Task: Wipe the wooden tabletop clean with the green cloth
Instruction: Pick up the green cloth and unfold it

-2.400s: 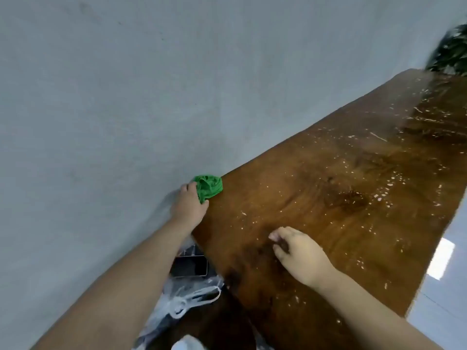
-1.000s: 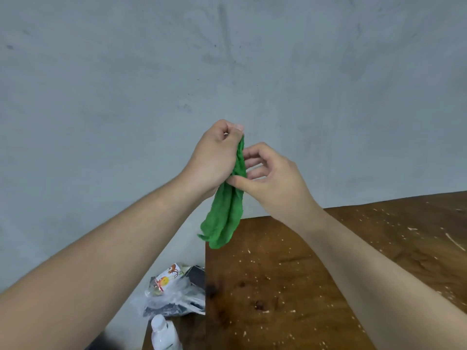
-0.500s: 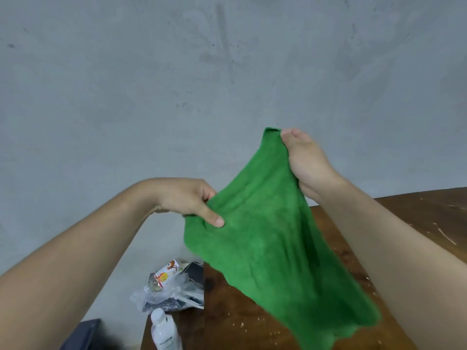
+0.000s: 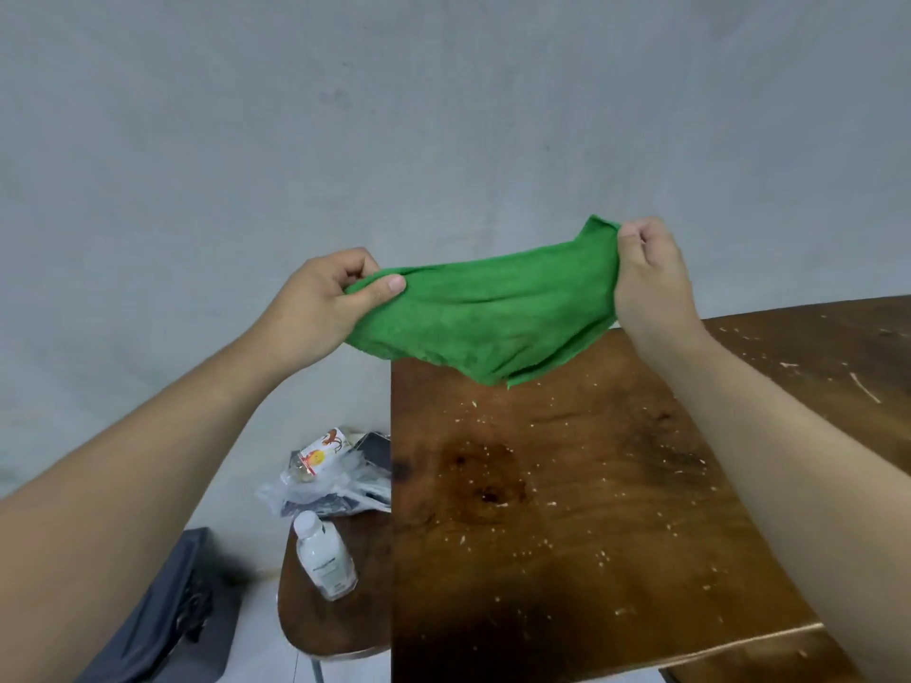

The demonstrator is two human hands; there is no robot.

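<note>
The green cloth (image 4: 493,313) is stretched out in the air between both hands, above the far left corner of the wooden tabletop (image 4: 567,510). My left hand (image 4: 325,308) pinches its left edge with thumb and fingers. My right hand (image 4: 646,273) grips its right corner, slightly higher. The cloth sags in the middle and does not touch the wood. Pale crumbs and specks are scattered over the dark brown tabletop.
A low round wooden stool (image 4: 335,608) stands left of the table, carrying a small white bottle (image 4: 325,554) and a clear plastic bag (image 4: 335,480) of items. A dark grey case (image 4: 167,613) lies on the floor. A grey wall (image 4: 345,115) rises behind the table.
The cloth was lifted off the table corner as a wad, then pulled open. Since half a second ago my hands have moved apart and levelled, spreading it sideways.
</note>
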